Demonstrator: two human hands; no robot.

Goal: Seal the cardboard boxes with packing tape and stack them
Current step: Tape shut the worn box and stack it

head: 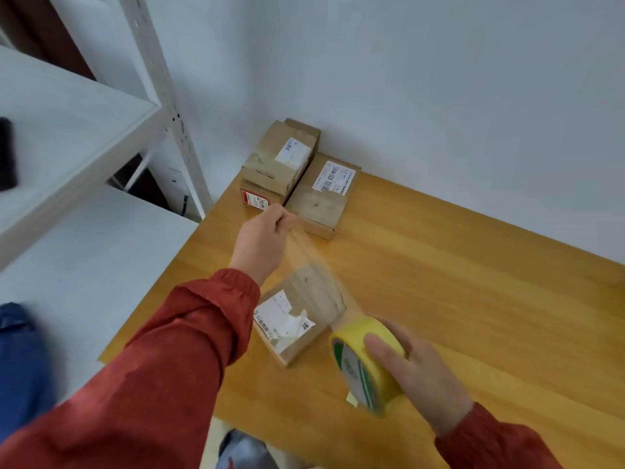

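A small cardboard box (297, 319) with a torn white label lies near the front left of the wooden table (473, 299). My right hand (412, 370) grips a yellow roll of packing tape (365, 360) just right of that box. A clear strip of tape (311, 262) stretches from the roll up over the box to my left hand (263, 242), which pinches its free end. At the table's far corner one box (280, 157) sits stacked on a box with a red label (254, 199). A flatter box (324, 194) lies beside them.
A white metal shelving unit (84, 137) stands to the left of the table, with a dark object (6, 154) on one shelf. A white wall runs behind the table. Something blue (20, 360) lies at the lower left.
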